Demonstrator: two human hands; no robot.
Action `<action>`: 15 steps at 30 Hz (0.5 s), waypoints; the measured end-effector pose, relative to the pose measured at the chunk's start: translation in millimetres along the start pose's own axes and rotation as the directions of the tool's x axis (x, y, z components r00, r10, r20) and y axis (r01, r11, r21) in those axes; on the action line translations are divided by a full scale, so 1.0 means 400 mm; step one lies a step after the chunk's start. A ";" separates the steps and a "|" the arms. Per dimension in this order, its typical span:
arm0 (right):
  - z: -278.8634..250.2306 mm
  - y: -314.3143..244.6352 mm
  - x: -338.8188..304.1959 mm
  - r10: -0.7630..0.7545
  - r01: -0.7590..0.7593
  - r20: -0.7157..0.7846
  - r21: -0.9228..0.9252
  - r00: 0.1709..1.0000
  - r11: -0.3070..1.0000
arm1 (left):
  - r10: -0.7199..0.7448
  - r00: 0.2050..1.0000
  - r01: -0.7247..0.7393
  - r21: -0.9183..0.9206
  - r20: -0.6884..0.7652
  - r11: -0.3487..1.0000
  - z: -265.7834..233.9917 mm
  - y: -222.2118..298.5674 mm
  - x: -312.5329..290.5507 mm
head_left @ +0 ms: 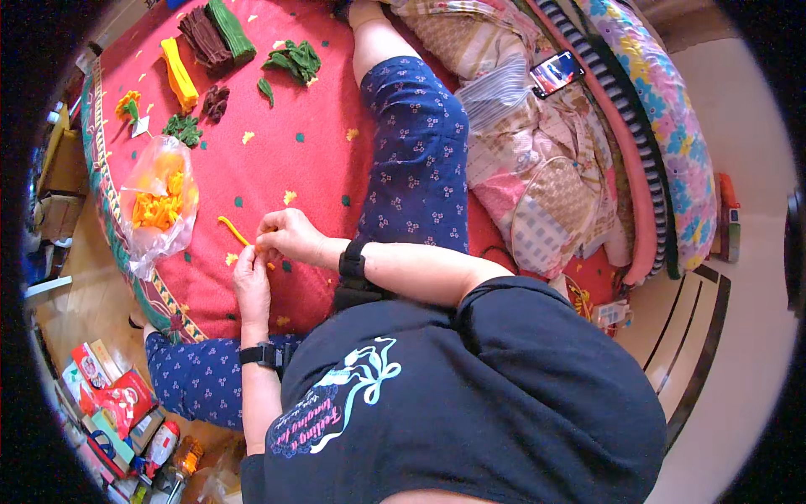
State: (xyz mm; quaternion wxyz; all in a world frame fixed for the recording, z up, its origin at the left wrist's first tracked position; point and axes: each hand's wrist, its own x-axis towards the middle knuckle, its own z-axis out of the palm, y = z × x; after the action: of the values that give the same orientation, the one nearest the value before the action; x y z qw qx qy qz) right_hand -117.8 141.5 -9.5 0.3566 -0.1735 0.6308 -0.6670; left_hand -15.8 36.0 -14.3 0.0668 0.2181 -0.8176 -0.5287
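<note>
A yellow fuzzy pipe cleaner (233, 230) is pinched between my two hands, one end sticking up to the left. My left hand (251, 287) grips it from below with closed fingers. Over it, my right hand (292, 238) presses its fingertips on the same spot; they partly hide the piece. To their left on the red bedcover (311, 160) lies a clear plastic bag (138, 186) with orange-yellow bent pieces (158, 210). Bundles of yellow (178, 74), brown (204, 38) and green pipe cleaners (231, 32) lie farther off.
Green twisted pieces (292, 61) and [a] brown piece (215, 102) rest by the bundles, with an orange flower (128, 104). My leg (411, 151) stretches along the bed. At right are a crumpled patchwork quilt (546, 176) and a phone (557, 73). Packages (126, 403) crowd the lower left floor.
</note>
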 end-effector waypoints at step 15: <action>-0.019 -0.006 0.017 0.031 -0.031 0.012 -0.003 0.999 1.000 | 0.143 0.988 -0.133 0.156 -0.057 0.979 -0.011 0.015 -0.002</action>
State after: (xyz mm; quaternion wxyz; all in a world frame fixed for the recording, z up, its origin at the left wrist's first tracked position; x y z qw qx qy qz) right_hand -128.3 142.3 -9.9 0.3706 -0.1682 0.6321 -0.6594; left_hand -15.2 34.9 -7.0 0.1140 0.1831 -0.8659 -0.4514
